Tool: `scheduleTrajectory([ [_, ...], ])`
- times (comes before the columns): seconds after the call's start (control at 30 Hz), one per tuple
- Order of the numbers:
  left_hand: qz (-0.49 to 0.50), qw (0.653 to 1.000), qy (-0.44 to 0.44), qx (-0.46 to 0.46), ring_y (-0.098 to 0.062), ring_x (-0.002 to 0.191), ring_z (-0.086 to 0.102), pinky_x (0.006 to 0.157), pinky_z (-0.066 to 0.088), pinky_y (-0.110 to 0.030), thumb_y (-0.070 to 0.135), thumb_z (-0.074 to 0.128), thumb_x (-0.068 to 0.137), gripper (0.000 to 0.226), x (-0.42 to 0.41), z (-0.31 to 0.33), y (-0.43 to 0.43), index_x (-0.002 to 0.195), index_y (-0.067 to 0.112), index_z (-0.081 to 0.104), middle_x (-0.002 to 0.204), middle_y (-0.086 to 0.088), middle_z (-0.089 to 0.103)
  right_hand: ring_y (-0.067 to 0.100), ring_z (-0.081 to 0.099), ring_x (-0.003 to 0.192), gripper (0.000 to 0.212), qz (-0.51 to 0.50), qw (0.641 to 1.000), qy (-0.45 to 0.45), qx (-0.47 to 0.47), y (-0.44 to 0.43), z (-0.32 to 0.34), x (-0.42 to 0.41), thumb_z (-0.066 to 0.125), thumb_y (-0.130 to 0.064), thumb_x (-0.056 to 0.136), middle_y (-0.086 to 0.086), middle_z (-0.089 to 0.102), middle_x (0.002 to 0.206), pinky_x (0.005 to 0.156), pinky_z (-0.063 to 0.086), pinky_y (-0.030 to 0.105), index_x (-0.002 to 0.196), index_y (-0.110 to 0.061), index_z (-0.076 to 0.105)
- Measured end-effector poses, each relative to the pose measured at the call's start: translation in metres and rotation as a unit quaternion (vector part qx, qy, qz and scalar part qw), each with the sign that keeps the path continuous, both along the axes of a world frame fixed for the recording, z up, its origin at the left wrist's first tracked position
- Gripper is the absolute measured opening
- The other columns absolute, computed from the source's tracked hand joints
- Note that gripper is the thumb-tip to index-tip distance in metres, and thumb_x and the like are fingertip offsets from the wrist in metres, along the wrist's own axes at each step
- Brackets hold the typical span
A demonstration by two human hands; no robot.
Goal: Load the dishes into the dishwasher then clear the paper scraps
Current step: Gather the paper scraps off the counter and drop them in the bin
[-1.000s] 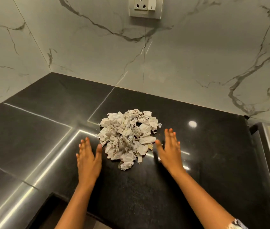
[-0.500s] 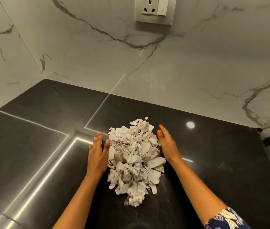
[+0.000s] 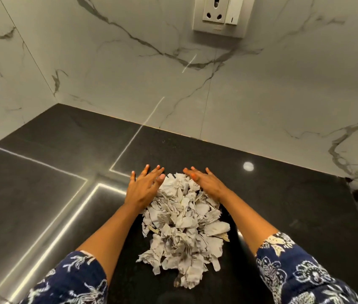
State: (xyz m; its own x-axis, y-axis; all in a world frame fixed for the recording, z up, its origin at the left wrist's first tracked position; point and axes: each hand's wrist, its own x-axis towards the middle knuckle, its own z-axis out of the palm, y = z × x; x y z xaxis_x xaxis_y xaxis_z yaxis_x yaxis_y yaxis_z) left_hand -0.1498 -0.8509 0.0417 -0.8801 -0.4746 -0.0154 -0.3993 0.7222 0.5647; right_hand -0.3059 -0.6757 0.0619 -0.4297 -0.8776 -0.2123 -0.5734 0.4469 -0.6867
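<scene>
Torn paper scraps (image 3: 182, 227) — we cup open left hand (image 3: 144, 188) and right hand (image 3: 206, 183) behind them, raking low so none escape.

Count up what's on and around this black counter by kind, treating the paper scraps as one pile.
Hands: 2, left hand and right hand
Pile of paper scraps: 1
Wall socket plate: 1
Black countertop: 1
Total: 5
</scene>
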Motion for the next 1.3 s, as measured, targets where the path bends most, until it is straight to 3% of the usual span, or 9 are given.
scheduleTrajectory([
  [0.07, -0.054, 0.998, -0.006, 0.017, -0.007, 0.146, 0.007, 0.118, -0.004, -0.045, 0.090, -0.015, 0.063, 0.110, 0.006, 0.002, 0.001, 0.147, 0.035, 0.030, 0.155, 0.014, 0.024, 0.001, 0.011, 0.142, 0.105, -0.003, 1.000, -0.014, 0.003, 0.004, 0.000, 0.009, -0.005, -0.088, 0.066, -0.009, 0.024, 0.154, 0.115, -0.011, 0.037, 0.147, -0.030, 0.028],
  [0.17, -0.076, 0.994, 0.008, 0.081, -0.006, 0.145, 0.012, 0.119, 0.001, -0.035, 0.092, -0.006, 0.066, 0.104, 0.023, 0.004, 0.006, 0.146, 0.035, 0.029, 0.155, 0.011, 0.027, 0.006, 0.019, 0.141, 0.081, -0.058, 0.995, -0.080, -0.022, 0.020, 0.002, 0.025, 0.007, -0.077, 0.082, -0.003, 0.033, 0.151, 0.117, -0.004, 0.036, 0.142, -0.032, 0.038],
  [0.27, 0.011, 0.970, 0.090, 0.225, -0.010, 0.140, 0.025, 0.118, 0.011, -0.038, 0.089, 0.015, 0.075, 0.092, 0.043, 0.015, 0.019, 0.147, 0.033, 0.029, 0.154, 0.003, 0.030, 0.009, 0.041, 0.132, 0.048, -0.188, 0.953, -0.201, -0.128, 0.047, 0.008, 0.039, 0.035, -0.059, 0.094, -0.009, 0.050, 0.139, 0.115, 0.025, 0.037, 0.130, -0.034, 0.053],
  [0.43, 0.142, 0.934, 0.161, 0.286, -0.012, 0.128, 0.041, 0.104, 0.033, -0.034, 0.047, 0.039, 0.096, 0.046, 0.105, 0.015, 0.059, 0.139, 0.035, 0.042, 0.143, 0.001, 0.045, 0.004, 0.053, 0.110, 0.029, -0.340, 0.914, -0.039, -0.220, 0.107, 0.018, 0.101, 0.051, -0.035, 0.094, -0.008, 0.059, 0.122, 0.097, 0.044, 0.028, 0.120, -0.025, 0.058],
  [0.63, 0.148, 0.918, 0.242, 0.277, -0.011, 0.134, 0.038, 0.109, 0.035, -0.039, 0.043, 0.045, 0.094, 0.044, 0.090, 0.010, 0.113, 0.135, 0.026, 0.052, 0.144, 0.011, 0.041, 0.018, 0.022, 0.142, 0.052, -0.346, 0.931, 0.004, -0.117, 0.086, -0.003, 0.135, 0.039, -0.047, 0.096, -0.004, 0.028, 0.152, 0.115, 0.023, 0.042, 0.143, -0.024, 0.035],
  [0.8, 0.134, 0.922, 0.229, 0.281, -0.006, 0.136, 0.034, 0.113, 0.032, -0.043, 0.066, 0.036, 0.090, 0.058, 0.057, 0.005, 0.130, 0.134, 0.032, 0.050, 0.145, 0.012, 0.043, 0.017, 0.047, 0.123, 0.040, -0.322, 0.932, -0.016, -0.166, 0.047, -0.004, 0.135, 0.042, -0.039, 0.098, 0.001, 0.053, 0.134, 0.105, 0.038, 0.038, 0.131, -0.019, 0.053],
  [0.93, 0.141, 0.899, 0.249, 0.331, -0.003, 0.127, 0.045, 0.109, 0.038, -0.037, 0.054, 0.037, 0.095, 0.043, 0.045, 0.014, 0.142, 0.129, 0.034, 0.054, 0.135, 0.013, 0.053, 0.009, 0.050, 0.118, 0.036, -0.330, 0.915, -0.074, -0.221, 0.034, 0.004, 0.144, 0.041, -0.035, 0.099, -0.001, 0.057, 0.129, 0.101, 0.039, 0.025, 0.127, -0.017, 0.056],
  [1.13, 0.218, 0.806, 0.325, 0.444, 0.008, 0.106, 0.057, 0.083, 0.044, -0.006, 0.031, 0.034, 0.103, 0.036, 0.035, 0.035, 0.149, 0.121, 0.016, 0.062, 0.121, 0.005, 0.064, 0.010, 0.057, 0.113, 0.033, -0.415, 0.796, -0.285, -0.336, 0.026, 0.010, 0.140, 0.038, -0.029, 0.101, -0.001, 0.064, 0.119, 0.094, 0.044, 0.021, 0.114, -0.012, 0.063],
  [1.3, 0.267, 0.730, 0.382, 0.500, -0.013, 0.104, 0.065, 0.085, 0.052, -0.018, 0.026, 0.034, 0.103, 0.036, 0.023, 0.045, 0.145, 0.113, 0.010, 0.065, 0.111, -0.005, 0.069, 0.017, 0.059, 0.113, 0.038, -0.409, 0.775, -0.314, -0.365, 0.023, 0.011, 0.136, 0.034, -0.032, 0.102, 0.006, 0.066, 0.116, 0.101, 0.045, 0.036, 0.110, -0.011, 0.065],
])
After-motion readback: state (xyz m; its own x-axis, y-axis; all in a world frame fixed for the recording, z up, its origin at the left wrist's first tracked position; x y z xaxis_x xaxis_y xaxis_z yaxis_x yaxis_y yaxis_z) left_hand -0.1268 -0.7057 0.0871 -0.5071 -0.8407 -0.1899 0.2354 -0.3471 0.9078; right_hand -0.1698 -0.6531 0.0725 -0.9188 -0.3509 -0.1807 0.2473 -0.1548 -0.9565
